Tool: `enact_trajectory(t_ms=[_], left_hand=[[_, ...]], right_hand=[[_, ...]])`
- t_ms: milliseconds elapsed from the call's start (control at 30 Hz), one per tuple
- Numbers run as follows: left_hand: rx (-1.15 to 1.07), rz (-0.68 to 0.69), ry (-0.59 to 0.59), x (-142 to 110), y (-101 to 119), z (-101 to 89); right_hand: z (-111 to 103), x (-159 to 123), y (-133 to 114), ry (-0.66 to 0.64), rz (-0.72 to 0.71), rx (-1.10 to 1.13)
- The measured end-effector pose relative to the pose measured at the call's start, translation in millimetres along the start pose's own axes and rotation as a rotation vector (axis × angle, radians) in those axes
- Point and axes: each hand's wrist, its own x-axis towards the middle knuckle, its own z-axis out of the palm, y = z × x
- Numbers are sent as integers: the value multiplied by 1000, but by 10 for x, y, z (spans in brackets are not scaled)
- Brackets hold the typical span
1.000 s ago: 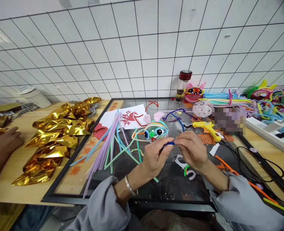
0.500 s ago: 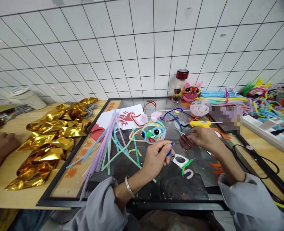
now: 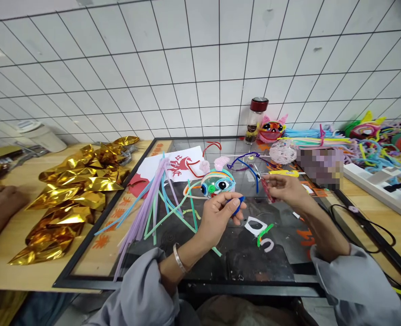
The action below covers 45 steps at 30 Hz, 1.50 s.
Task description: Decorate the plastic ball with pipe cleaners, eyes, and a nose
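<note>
My left hand (image 3: 219,218) is closed, pinching a short blue fuzzy piece (image 3: 240,204), perhaps pipe cleaner, between thumb and fingers. My right hand (image 3: 285,189) grips red-handled scissors (image 3: 267,190), lifted off the glass, blades pointing away from me. Just beyond my left hand sits a clear ball (image 3: 217,183) decorated with big eyes, a green nose and pink ears. Between my hands and nearer to me lie a white paper scrap (image 3: 251,231) with an oval hole and a green fuzzy strip (image 3: 262,235). A blue pipe cleaner (image 3: 255,177) stretches toward the scissors.
Pale pipe cleaners (image 3: 153,199) fan out on the left. Gold foil (image 3: 68,210) covers the table beyond, beside another person's hand (image 3: 5,201). A lidded bottle (image 3: 255,122) stands at the back. Right are a yellow tool (image 3: 284,173), a power strip (image 3: 380,190) and a cable.
My right hand has picked the scissors up from the glass and raised them slightly. My left hand keeps the blue piece, now turned to a flatter angle.
</note>
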Motion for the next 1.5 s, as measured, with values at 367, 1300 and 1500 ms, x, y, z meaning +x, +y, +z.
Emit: enact_trajectory(t_ms=[367, 1300, 1500], left_hand=[[-97, 87, 98, 14, 183, 18], [107, 44, 21, -2, 118, -13], [93, 49, -9, -30, 139, 23]], right_hand=[[203, -303, -323, -294, -204, 413], [399, -449, -386, -252, -500, 60], [453, -506, -401, -137, -527, 43]])
